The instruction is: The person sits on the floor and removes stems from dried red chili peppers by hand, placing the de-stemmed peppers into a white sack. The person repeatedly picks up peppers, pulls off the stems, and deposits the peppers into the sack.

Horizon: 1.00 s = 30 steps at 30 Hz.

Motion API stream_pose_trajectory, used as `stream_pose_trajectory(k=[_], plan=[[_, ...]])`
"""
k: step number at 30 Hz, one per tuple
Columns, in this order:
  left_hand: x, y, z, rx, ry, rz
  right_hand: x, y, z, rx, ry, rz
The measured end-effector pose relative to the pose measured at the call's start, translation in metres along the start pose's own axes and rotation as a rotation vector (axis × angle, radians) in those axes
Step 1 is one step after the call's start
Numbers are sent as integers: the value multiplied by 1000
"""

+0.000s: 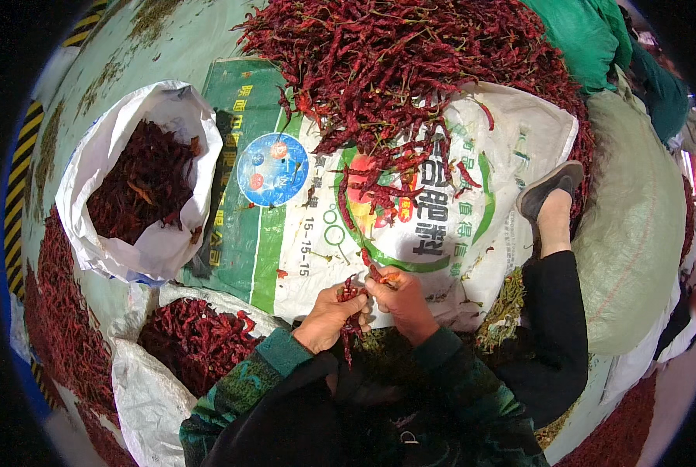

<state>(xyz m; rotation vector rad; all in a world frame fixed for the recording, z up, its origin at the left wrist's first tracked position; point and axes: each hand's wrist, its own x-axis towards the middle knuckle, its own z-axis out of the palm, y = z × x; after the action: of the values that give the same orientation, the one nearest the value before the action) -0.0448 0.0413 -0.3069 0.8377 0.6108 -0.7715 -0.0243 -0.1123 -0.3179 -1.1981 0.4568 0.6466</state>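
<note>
My left hand (335, 315) is closed around a small bunch of dried red chili peppers (349, 344), some hanging below the fingers. Close beside it, my right hand (403, 300) pinches a single dried chili (370, 265) between thumb and fingers. The two hands nearly meet over the near edge of a flattened woven plastic sack (301, 233) that bears printing. Loose chilies (383, 187) are strewn on that sack just beyond my hands. A large heap of dried red chilies (395, 52) spreads behind them.
An open white sack (68, 192) of darker chilies stands at left. Below it, another white sack (149, 403) holds red chilies. Stem scraps (503, 309) lie by my outstretched leg (555, 327). A full pale-green sack (628, 233) lies at right, with a person (684, 321) farther off.
</note>
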Motion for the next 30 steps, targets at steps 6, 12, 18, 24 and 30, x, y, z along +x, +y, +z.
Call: stream_pose_trajectory(k=[6,12,18,24,30], plan=[[1,-2,3,166,32,83,1,-3,12,124,76,-36],[4,-6,-3,850,-123,570,2,1,1,148,11,144],[-1,-3,-6,1053,-342,659,2,-2,-25,-158,-74,67],[-16,17,-25,244,166,221,4,3,-51,-1036,255,-541],[-6,26,-38,-87,219,231,21,16,16,-1158,160,-530]])
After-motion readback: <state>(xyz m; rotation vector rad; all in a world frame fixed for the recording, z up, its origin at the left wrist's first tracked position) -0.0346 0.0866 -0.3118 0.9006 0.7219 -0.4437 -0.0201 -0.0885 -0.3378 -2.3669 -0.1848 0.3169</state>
